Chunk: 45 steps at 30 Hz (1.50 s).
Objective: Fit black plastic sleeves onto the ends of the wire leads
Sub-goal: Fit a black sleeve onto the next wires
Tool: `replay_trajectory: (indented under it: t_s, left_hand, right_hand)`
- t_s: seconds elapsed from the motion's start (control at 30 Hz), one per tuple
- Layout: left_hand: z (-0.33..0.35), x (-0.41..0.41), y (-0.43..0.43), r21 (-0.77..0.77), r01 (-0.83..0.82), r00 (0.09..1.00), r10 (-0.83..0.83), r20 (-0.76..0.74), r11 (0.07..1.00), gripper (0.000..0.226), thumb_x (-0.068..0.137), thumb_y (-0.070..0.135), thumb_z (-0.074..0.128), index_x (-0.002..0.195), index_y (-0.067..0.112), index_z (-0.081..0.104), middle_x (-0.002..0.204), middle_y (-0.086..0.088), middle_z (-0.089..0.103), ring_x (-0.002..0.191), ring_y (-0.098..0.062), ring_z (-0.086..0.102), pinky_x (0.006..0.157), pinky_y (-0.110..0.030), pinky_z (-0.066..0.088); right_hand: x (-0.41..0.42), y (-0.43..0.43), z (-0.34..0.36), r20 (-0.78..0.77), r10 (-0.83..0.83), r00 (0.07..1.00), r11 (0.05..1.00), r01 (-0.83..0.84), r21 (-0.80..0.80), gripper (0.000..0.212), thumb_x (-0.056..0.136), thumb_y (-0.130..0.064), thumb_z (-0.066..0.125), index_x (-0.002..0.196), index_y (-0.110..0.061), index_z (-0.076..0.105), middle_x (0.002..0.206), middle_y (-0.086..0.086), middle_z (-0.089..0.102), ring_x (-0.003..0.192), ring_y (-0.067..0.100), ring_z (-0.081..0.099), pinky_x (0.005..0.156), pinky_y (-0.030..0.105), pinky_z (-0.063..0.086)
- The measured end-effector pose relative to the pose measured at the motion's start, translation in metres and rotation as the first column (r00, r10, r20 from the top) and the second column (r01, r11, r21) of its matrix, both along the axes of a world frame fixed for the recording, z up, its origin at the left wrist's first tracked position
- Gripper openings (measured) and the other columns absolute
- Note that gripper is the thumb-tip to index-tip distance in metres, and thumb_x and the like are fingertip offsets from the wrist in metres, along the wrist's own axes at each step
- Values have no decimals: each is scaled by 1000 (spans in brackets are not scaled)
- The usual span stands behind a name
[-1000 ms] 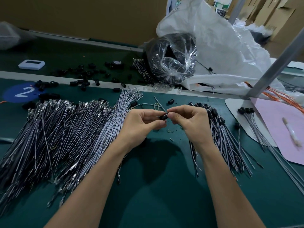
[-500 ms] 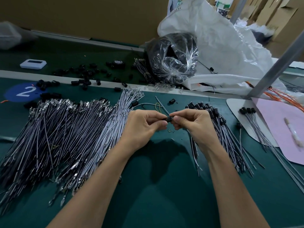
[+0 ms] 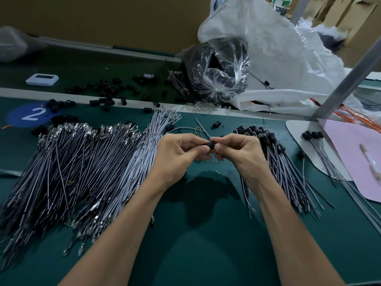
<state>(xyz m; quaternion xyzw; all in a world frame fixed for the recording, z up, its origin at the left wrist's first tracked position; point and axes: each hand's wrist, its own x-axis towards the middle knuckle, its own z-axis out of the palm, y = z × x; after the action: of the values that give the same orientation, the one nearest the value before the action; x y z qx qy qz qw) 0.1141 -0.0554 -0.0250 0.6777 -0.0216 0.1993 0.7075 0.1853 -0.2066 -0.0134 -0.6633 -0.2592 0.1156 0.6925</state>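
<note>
We work at a dark green bench [image 3: 206, 254] with a blue disc [image 3: 18, 118] marked 2, under a brown wall. A white sack [image 3: 288, 58] and a clear bag [image 3: 216, 73] of black parts lie at the back, and a pink sheet [image 3: 354, 153] at the right. The frame's left edge cuts the big pile of bare leads [image 3: 72, 166].

Our fingers hide what goes into the sleeve. The black sleeve [image 3: 210, 145] is small, round and dull. It is above the bench, and the left hand [image 3: 177, 155] and the right hand [image 3: 241, 153] pinch it from 2 sides. Finished leads [image 3: 288, 172] lie just beside the right hand.
</note>
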Motion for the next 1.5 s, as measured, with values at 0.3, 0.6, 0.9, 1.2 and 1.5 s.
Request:
replay_trajectory:
  t_s: [0.3, 0.6, 0.9, 1.2, 1.5]
  left_hand:
    - [8, -8, -6, -181, 172, 984, -177, -9, 968, 22, 82, 21, 66, 97, 7, 72, 84, -14, 76, 76, -26, 74, 71, -28, 59]
    - [12, -4, 15, -331, -437, 892, 450, -42, 836, 45, 100, 41, 48, 77, 11, 71, 61, -3, 69, 58, -19, 68, 58, -24, 55]
    - [15, -7, 14, -351, -452, 885, 463, -59, 820, 48, 101, 40, 45, 74, 10, 71, 60, -4, 69, 57, -19, 67, 58, -24, 54]
    - [13, -5, 18, -366, -493, 861, 503, -74, 790, 50, 102, 40, 44, 74, 9, 71, 59, -5, 68, 56, -19, 67, 59, -25, 54]
    - [13, -4, 27, -353, -670, 720, 688, -94, 653, 26, 102, 30, 50, 93, 13, 68, 73, -8, 68, 64, -23, 64, 62, -30, 55]
  right_hand:
    - [-12, -13, 21, -43, 24, 999, 997, -21, 73, 9, 78, -21, 66, 76, -18, 74, 76, 2, 67, 70, 14, 55, 71, 24, 45]
    - [43, -150, 82, -42, -284, 958, 956, 286, 71, 20, 79, -38, 72, 79, -19, 76, 78, -6, 71, 72, 7, 67, 68, 20, 56]
    - [67, -110, 40, 496, -392, 775, 544, 630, -554, 29, 96, -28, 59, 99, -1, 72, 84, 13, 72, 60, 16, 63, 61, 22, 46]
    - [8, 13, 20, 550, 25, 835, 669, 395, -629, 22, 91, -2, 59, 103, -13, 75, 96, 1, 74, 84, 8, 68, 84, 20, 52]
    - [-8, 44, -10, 599, 65, 798, 685, 401, -608, 26, 92, -38, 63, 104, -16, 73, 98, 0, 67, 97, 17, 54, 86, 34, 46]
